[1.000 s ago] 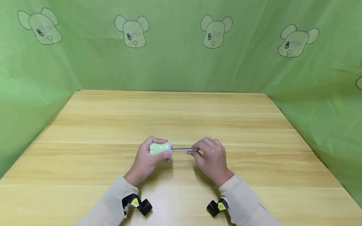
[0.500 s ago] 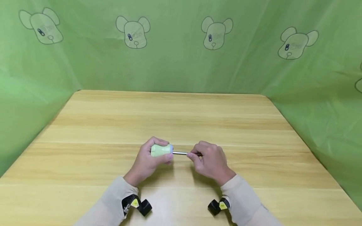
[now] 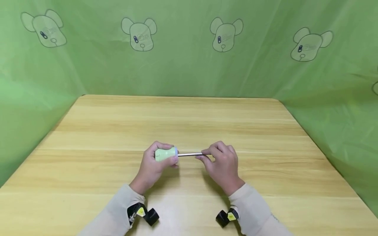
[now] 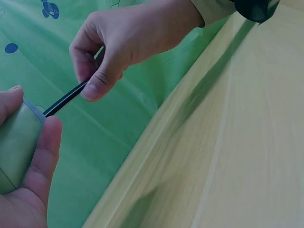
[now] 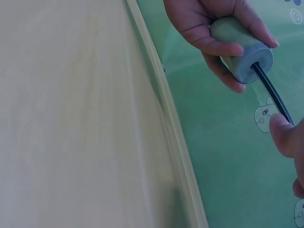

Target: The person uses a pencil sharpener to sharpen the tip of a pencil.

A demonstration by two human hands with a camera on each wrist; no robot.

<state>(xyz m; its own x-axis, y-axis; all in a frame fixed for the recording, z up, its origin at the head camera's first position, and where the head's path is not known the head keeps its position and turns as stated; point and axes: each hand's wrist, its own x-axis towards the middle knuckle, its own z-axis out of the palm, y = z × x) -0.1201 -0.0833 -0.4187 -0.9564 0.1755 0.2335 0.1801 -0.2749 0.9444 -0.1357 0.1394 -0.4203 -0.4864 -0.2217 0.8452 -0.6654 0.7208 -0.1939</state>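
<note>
My left hand (image 3: pixel 151 167) grips a pale green, barrel-shaped pencil sharpener (image 3: pixel 164 154) with a bluish collar, held above the table. A dark, light-striped pencil (image 3: pixel 189 154) runs from the hole in the sharpener's face toward my right hand (image 3: pixel 222 164). Thumb and fingers of that hand pinch the pencil near its other end. In the left wrist view the pencil (image 4: pixel 65 99) spans the gap between both hands. The right wrist view shows the pencil (image 5: pixel 270 89) entering the collar's round face (image 5: pixel 247 71). Its tip is hidden inside.
A wooden table (image 3: pixel 189 124) lies under both hands. Green cloth (image 3: pixel 183 72) with printed bear heads hangs behind it and along both sides. Black wrist cameras (image 3: pixel 151 216) are strapped over the light sleeves.
The right fingers roll along the pencil, and its light stripe has shifted from the lower to the upper side. Both hands dip slightly, then rise again. The left hand keeps its grip.
</note>
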